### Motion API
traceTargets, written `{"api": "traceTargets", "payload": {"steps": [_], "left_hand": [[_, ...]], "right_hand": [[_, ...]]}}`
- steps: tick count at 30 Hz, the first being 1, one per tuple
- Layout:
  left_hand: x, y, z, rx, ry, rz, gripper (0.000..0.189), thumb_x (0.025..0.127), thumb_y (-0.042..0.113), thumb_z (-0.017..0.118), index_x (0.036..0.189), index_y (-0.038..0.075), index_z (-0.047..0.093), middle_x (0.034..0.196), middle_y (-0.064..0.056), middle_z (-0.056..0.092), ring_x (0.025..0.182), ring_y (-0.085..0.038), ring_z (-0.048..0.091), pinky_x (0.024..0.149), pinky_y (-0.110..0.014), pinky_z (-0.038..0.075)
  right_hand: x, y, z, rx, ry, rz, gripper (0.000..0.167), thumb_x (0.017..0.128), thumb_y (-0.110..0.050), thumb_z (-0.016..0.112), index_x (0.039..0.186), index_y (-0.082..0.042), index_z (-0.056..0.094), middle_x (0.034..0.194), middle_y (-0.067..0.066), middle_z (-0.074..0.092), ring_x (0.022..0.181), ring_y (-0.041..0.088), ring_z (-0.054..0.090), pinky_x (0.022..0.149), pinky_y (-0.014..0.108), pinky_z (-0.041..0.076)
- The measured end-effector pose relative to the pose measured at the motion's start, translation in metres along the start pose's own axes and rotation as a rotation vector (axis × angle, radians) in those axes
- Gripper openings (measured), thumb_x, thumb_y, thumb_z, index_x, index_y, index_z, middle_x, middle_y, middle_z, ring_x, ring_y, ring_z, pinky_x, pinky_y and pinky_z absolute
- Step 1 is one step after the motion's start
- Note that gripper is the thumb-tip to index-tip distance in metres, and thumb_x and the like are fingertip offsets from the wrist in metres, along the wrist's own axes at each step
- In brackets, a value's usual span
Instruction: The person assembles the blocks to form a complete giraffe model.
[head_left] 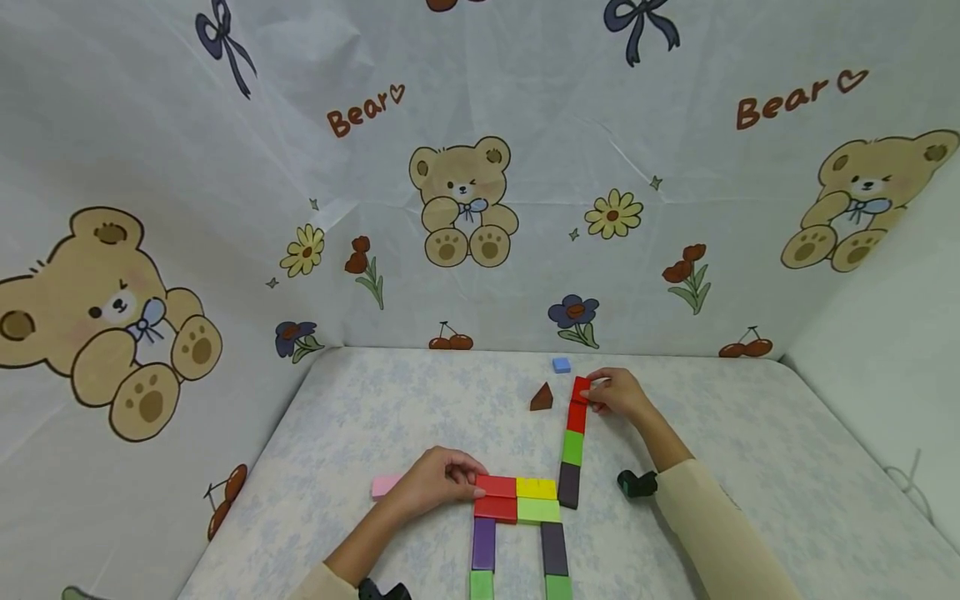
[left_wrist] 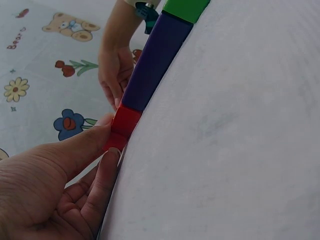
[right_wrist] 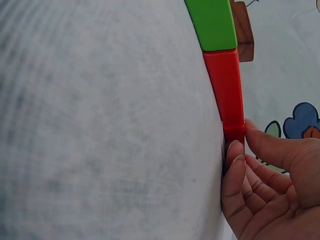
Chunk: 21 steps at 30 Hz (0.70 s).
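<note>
My left hand point(head_left: 438, 483) pinches the left end of a red block point(head_left: 498, 486) between thumb and fingers. A second red block point(head_left: 497, 509) lies along its near side, with a yellow block point(head_left: 536, 489) and a light green block point(head_left: 538, 511) to their right. Farther back, my right hand point(head_left: 618, 392) grips the top red block point(head_left: 581, 387) of a slanting column. Below it in that column run another red block point(head_left: 577, 417), a green block point(head_left: 572, 448) and a dark block point(head_left: 569, 486). The right wrist view shows thumb and fingertips around the red block's end point(right_wrist: 234, 132).
Two legs extend toward me: a purple block point(head_left: 483, 544) and a dark block point(head_left: 554, 548), each with a green one below. A brown wedge point(head_left: 542, 397) and a small blue block point(head_left: 561, 365) lie near the column. A pink block point(head_left: 384, 487) sits beyond my left wrist.
</note>
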<state>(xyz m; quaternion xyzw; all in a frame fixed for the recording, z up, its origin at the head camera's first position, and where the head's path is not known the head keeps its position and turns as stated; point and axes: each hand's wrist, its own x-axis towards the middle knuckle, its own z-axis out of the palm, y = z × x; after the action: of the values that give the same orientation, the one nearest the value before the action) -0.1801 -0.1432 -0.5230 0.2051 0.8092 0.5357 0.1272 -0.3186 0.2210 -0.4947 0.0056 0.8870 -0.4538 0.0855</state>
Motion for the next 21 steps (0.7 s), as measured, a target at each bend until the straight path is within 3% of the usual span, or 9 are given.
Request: {"api": "traceTargets", "payload": {"steps": [11, 18, 21], "left_hand": [[0.0011, -0.0014, 0.0002, 0.026, 0.005, 0.001, 0.021, 0.081, 0.018, 0.088, 0.1, 0.017, 0.08, 0.08, 0.002, 0.067, 0.068, -0.011, 0.057, 0.061, -0.021, 0.049], [0.0016, -0.0016, -0.0006, 0.031, -0.005, -0.001, 0.021, 0.082, 0.017, 0.087, 0.102, 0.016, 0.08, 0.081, 0.002, 0.067, 0.068, -0.01, 0.057, 0.062, -0.022, 0.049], [0.002, -0.0017, -0.0007, 0.033, -0.005, -0.002, 0.02, 0.082, 0.018, 0.087, 0.101, 0.017, 0.08, 0.081, 0.003, 0.068, 0.068, -0.01, 0.058, 0.062, -0.022, 0.05]], "right_hand": [[0.0016, -0.0004, 0.0012, -0.025, -0.007, -0.001, 0.045, 0.093, -0.013, 0.075, 0.131, 0.005, 0.059, 0.082, 0.01, 0.068, 0.066, 0.017, 0.063, 0.062, 0.028, 0.057], [0.0024, -0.0003, -0.0008, -0.053, -0.034, -0.05, 0.044, 0.093, -0.012, 0.074, 0.13, 0.007, 0.059, 0.079, 0.008, 0.068, 0.066, 0.017, 0.063, 0.063, 0.031, 0.058], [0.0024, -0.0022, -0.0039, -0.085, -0.031, -0.06, 0.045, 0.094, -0.015, 0.073, 0.132, 0.006, 0.059, 0.085, 0.013, 0.07, 0.069, 0.019, 0.064, 0.063, 0.031, 0.057]]}}
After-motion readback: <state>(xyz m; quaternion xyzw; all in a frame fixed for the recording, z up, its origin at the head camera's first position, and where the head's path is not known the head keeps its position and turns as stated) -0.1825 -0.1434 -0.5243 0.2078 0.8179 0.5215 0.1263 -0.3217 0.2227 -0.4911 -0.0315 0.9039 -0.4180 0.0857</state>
